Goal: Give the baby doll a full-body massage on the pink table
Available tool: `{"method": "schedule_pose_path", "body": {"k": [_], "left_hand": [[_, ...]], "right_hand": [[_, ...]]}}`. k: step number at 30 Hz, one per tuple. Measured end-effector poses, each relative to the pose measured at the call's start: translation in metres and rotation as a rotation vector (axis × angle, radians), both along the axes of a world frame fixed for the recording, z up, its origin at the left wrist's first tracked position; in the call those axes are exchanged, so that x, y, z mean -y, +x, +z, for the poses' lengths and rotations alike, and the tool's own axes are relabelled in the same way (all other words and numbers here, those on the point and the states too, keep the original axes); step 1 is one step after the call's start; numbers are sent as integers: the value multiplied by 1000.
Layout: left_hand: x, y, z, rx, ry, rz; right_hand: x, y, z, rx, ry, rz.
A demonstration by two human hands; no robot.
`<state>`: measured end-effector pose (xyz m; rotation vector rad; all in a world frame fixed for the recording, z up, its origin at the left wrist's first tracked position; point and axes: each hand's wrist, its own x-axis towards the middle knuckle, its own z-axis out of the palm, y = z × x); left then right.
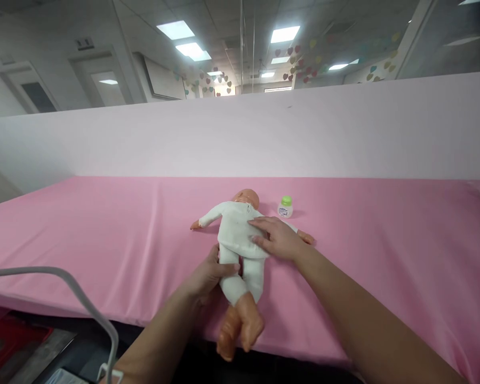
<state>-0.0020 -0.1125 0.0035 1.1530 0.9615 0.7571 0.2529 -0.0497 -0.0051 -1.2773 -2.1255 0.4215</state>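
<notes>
A baby doll point(236, 229) in a white top and white trousers lies on a pink sheet, its head away from me and its bare feet near the front edge. My left hand point(214, 271) is wrapped round the doll's leg on the left, thumb across the top of it; the fingers underneath are hidden. On the right side of the doll's torso rests my right hand point(279, 237), fingers stretched out and apart, covering part of the doll's arm. A small clear bottle point(285, 207) with a green cap and a label stands just beyond that hand.
The pink sheet point(104, 229) covers a broad surface backed by a low white wall point(240, 133) with glass above it. A grey cable point(76, 290) curves across the lower left. Below the front edge, something red point(12, 341) shows at the left.
</notes>
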Motion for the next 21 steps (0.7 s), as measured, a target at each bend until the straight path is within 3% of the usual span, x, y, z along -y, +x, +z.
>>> {"method": "schedule_pose_path", "body": {"k": [5,9,13,16,21], "left_hand": [[2,8,-6,25,-19,-12],[-3,-12,6,-41,-130,88],[-9,-30,10,-126,-129,71],[-7,-36,9,-240,-54,46],[1,-38,15,-564,199,14]], "right_hand": [[-2,-3,-9,63,-71,22],[-5,-1,-12,1,-107,45],[-5,-2,-11,-80,-120,42],[-3,-3,-10,-68,-109,35],[0,-6,-9,36,-82,53]]}}
